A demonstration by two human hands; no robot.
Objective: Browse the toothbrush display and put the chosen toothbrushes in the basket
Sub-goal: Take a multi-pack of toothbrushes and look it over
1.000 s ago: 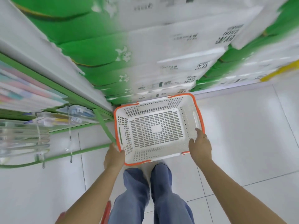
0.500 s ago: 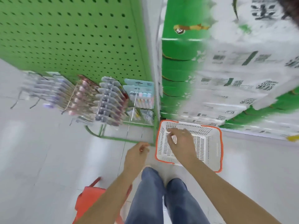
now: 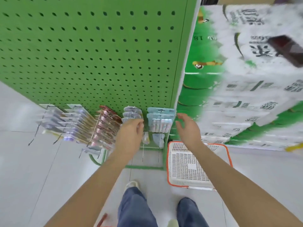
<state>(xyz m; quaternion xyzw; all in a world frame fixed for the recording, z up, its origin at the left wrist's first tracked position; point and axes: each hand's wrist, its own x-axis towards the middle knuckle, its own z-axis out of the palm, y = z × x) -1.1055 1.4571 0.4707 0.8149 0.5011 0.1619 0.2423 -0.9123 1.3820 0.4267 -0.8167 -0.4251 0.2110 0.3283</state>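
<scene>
I note both hands moved off basket (image 3: 196, 166) to toothbrush packs (image 3: 159, 122): left hand (image 3: 131, 133) loosely curled, right hand (image 3: 186, 126) spread, both empty. Browsing begins.

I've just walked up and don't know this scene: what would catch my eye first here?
A tall green perforated pegboard fills the upper left, with rows of packaged toothbrushes hanging along its lower edge. The left hand and right hand reach on either side of a pale blue toothbrush pack. A white plastic basket with an orange rim sits on the floor, lower right.

head view | worn on head | faces forward and down | near green pegboard (image 3: 91, 51)
</scene>
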